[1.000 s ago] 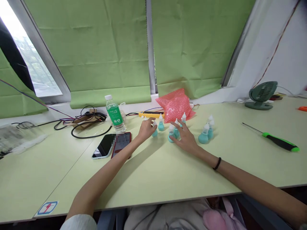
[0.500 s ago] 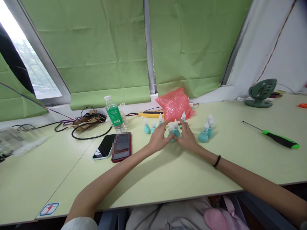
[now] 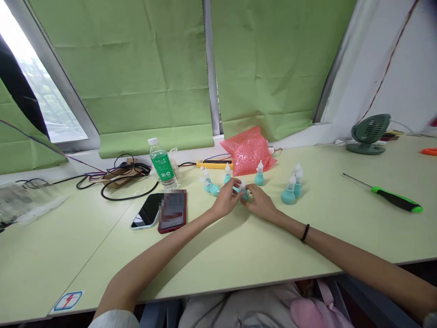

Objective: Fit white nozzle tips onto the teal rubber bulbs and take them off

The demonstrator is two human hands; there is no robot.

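Note:
Several small teal bulbs with clear pointed tips stand on the pale green table point(image 3: 211, 255). My left hand point(image 3: 226, 199) and my right hand point(image 3: 260, 200) close in from both sides around a teal bulb point(image 3: 244, 195), their fingers bent against it and partly hiding it. Just behind my right hand is an upright bulb point(image 3: 259, 173); another bulb point(image 3: 227, 174) stands behind my left hand. One bulb point(image 3: 214, 189) lies tipped over at the left, beside others. To the right, a bulb point(image 3: 288, 191) stands with another close behind it.
Behind the hands lies a red bubble-wrap bag point(image 3: 248, 151) beside a yellow power strip point(image 3: 215, 164). Leftward are a water bottle point(image 3: 163, 166), two phones point(image 3: 173, 210) and cables point(image 3: 119, 175). A screwdriver point(image 3: 392, 197) and a green fan point(image 3: 370, 134) are at the right.
My fingers have closed in around the front bulb and my hands have come slightly lower. At the left, one bulb that stood upright now lies on its side.

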